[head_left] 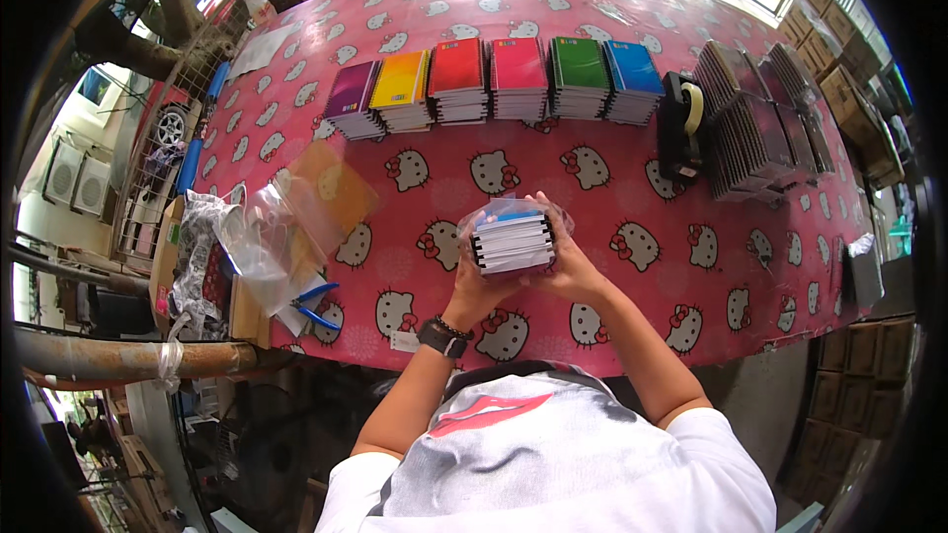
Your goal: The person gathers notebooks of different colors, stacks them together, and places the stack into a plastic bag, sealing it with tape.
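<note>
In front of my chest, a stack of small spiral notebooks (pixel 513 245) sits inside a clear plastic bag, white page edges toward me and a blue cover on top. My left hand (pixel 476 286) is wrapped round its left side and lower edge. My right hand (pixel 573 268) grips the right side, its fingertips reaching the far edge. Past my hands stands a row of notebook stacks: purple (pixel 353 101), yellow (pixel 400 89), red (pixel 458 79), pink (pixel 518 77), green (pixel 580 77) and blue (pixel 634 79).
Right of the row are a black tape dispenser (pixel 681 128) and several piled notebook packs (pixel 755 143). Clear plastic bags (pixel 262 252) and blue-handled pliers (pixel 318 307) lie at the left. A pink patterned cloth (pixel 553 326) covers the table; brown boxes (pixel 859 375) are stacked at the right.
</note>
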A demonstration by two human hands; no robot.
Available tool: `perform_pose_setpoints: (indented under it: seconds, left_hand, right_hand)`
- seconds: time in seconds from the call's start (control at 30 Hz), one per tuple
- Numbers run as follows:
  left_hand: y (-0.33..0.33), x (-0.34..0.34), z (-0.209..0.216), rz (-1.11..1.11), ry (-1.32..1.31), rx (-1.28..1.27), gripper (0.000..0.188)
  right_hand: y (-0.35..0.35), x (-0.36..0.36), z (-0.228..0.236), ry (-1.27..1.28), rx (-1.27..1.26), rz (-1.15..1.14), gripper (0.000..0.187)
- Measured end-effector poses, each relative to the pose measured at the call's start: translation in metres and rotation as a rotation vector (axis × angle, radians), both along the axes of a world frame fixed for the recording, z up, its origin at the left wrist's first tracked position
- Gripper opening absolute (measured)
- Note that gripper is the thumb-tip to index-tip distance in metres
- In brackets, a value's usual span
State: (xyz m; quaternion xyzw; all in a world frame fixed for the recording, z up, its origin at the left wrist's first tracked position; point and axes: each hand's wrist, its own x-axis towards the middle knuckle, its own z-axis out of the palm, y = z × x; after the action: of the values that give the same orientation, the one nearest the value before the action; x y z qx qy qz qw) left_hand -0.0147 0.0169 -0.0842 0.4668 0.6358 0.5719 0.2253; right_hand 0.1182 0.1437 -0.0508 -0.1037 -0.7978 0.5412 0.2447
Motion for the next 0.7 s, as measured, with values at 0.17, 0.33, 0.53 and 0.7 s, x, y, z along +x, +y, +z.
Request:
perform_pose_setpoints:
  seconds: [0.17,0.33,0.53,0.7]
  left_hand:
    - [-0.020,-0.002,0.038,0.142,0.233,0.087,0.087]
    - [-0.041,0.002,0.036,0.036,0.401,0.080,0.073]
    - [-0.037,-0.027,0.048,-0.173,0.575,0.021,0.077]
    - [-0.029,-0.043,0.077,-0.419,0.663,-0.162,0.077]
  right_hand:
    - [0.012,0.029,0.017,0.074,-0.095,-0.106,0.082]
    - [0.012,0.041,0.038,-0.017,0.283,0.019,0.057]
    - [0.031,0.030,0.052,-0.231,0.445,0.248,0.072]
    - [0.033,0.018,0.055,-0.298,0.452,0.393,0.075]
